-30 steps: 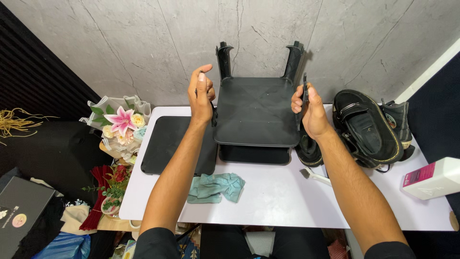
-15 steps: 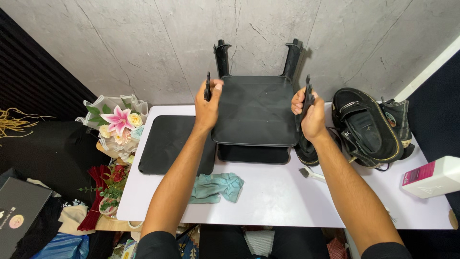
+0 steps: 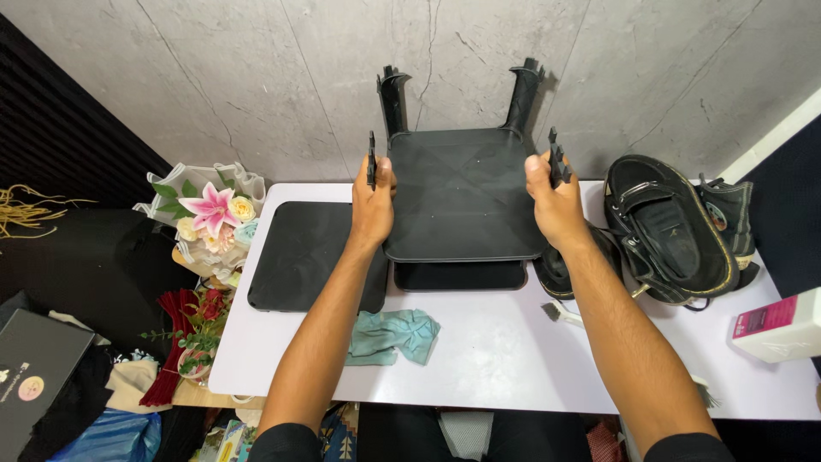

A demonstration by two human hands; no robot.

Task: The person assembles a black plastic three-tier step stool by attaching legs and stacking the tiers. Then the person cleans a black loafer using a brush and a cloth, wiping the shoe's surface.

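Hands [image 3: 374,201] [image 3: 556,205] each grip a black post beside the shelf panel [image 3: 462,192], shoes [image 3: 671,231] crowding right.

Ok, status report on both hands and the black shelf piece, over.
Left hand and right hand each hold an upright black post against a near corner of the black shelf panel. Two far posts upright. Black shoes close on the right.

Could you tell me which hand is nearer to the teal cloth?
Left. The left hand is up beyond the cloth; the right hand is farther off to the right.
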